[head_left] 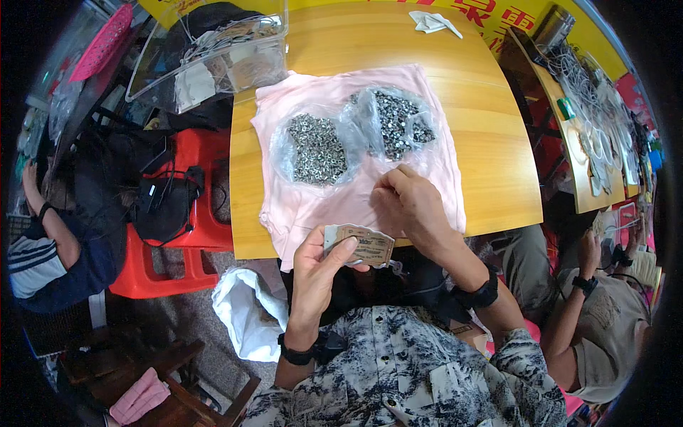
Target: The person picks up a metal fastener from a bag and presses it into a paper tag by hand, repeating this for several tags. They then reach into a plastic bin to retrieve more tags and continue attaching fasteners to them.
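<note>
My left hand [317, 262] grips a small brown printed card [371, 245] with a wavy pale edge, thumb on top. It is held just past the table's near edge, and I cannot tell whether it is one card or a stack. Above the pink cloth [449, 188], my right hand [411, 205] has its fingers curled together; whatever is between them is hidden. Beyond my hands, two clear plastic bags lie opened on the cloth. Many small silvery metal pieces [317, 151] fill the left one, and dark, shiny small pieces [395, 117] fill the right one.
The cloth covers part of a wooden table [501, 160]. Crumpled white paper [434, 23] lies at its far side. A clear bin [235, 67] of cables stands far left, beside red stools [203, 206]. A white sack [245, 320] sits below. Other people work at both sides.
</note>
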Action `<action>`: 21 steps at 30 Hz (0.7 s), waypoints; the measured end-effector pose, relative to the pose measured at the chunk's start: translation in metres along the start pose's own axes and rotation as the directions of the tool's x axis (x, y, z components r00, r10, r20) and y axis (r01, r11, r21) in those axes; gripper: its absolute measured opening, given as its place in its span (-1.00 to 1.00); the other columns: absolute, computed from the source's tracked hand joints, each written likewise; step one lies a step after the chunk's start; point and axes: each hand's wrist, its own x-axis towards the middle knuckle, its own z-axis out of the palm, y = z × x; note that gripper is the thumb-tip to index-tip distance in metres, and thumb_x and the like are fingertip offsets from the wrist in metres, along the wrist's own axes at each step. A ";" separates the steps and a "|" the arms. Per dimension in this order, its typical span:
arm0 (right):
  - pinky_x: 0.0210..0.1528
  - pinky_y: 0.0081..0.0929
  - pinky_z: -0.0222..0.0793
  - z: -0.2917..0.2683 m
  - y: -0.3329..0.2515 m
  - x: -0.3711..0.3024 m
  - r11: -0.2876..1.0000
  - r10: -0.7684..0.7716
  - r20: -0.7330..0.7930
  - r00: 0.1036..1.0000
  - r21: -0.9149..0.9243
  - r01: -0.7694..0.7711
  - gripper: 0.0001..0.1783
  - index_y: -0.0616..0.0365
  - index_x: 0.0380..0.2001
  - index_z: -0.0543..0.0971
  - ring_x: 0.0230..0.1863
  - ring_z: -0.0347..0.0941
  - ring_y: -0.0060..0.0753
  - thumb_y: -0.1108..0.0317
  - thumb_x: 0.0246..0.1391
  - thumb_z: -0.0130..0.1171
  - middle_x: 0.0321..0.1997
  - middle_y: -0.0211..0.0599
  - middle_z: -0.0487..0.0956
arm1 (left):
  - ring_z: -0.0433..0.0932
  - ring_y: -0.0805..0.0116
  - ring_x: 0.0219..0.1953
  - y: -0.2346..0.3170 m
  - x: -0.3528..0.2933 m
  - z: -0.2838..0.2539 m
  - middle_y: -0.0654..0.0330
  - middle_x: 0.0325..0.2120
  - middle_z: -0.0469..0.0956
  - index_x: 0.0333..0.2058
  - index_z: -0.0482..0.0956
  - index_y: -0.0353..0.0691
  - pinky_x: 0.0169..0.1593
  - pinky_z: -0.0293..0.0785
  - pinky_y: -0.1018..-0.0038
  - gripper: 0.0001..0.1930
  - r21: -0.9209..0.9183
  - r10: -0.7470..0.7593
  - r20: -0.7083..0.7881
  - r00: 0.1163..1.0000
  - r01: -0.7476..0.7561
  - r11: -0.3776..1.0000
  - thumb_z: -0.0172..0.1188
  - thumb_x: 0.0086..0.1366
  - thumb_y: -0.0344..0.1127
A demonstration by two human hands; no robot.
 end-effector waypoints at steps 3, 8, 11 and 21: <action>-0.35 -0.48 0.43 -0.019 -0.013 0.003 0.870 0.134 0.381 0.915 0.396 -0.292 -0.79 0.31 -0.29 0.56 -0.41 0.53 -0.45 0.34 0.13 0.20 -0.40 -0.23 0.58 | 0.62 0.43 -0.29 0.001 0.002 0.003 0.12 -0.26 0.60 -0.11 0.45 -0.34 -0.29 0.60 0.52 -0.79 0.025 -0.027 0.017 1.000 0.026 0.999 0.09 0.38 -0.34; -0.35 -0.69 0.35 -0.026 -0.013 0.006 0.589 0.085 0.629 0.773 0.594 -0.548 -0.78 0.23 -0.28 0.59 -0.37 0.43 -0.72 0.27 0.19 0.20 -0.36 -0.51 0.57 | 0.61 0.45 -0.29 0.000 0.006 0.010 0.15 -0.27 0.60 -0.09 0.45 -0.35 -0.26 0.59 0.53 -0.75 0.046 -0.070 0.098 0.993 0.066 0.997 0.06 0.41 -0.27; -0.36 -0.72 0.34 -0.032 -0.015 0.009 0.512 0.105 0.706 0.701 0.566 -0.646 -0.79 0.22 -0.27 0.60 -0.40 0.44 -0.73 0.27 0.18 0.21 -0.36 -0.52 0.57 | 0.60 0.46 -0.28 0.002 0.007 0.014 0.15 -0.27 0.60 -0.09 0.46 -0.35 -0.25 0.59 0.53 -0.75 0.068 -0.083 0.121 0.989 0.075 0.995 0.05 0.42 -0.27; -0.42 -0.72 0.32 -0.033 -0.008 0.007 0.435 0.130 0.751 0.647 0.544 -0.718 -0.78 0.21 -0.27 0.61 -0.44 0.44 -0.72 0.26 0.15 0.25 -0.41 -0.51 0.57 | 0.59 0.50 -0.32 0.002 0.007 0.015 0.19 -0.30 0.60 -0.15 0.47 -0.33 -0.29 0.57 0.58 -0.78 0.128 -0.081 0.090 0.993 0.069 0.989 0.06 0.41 -0.27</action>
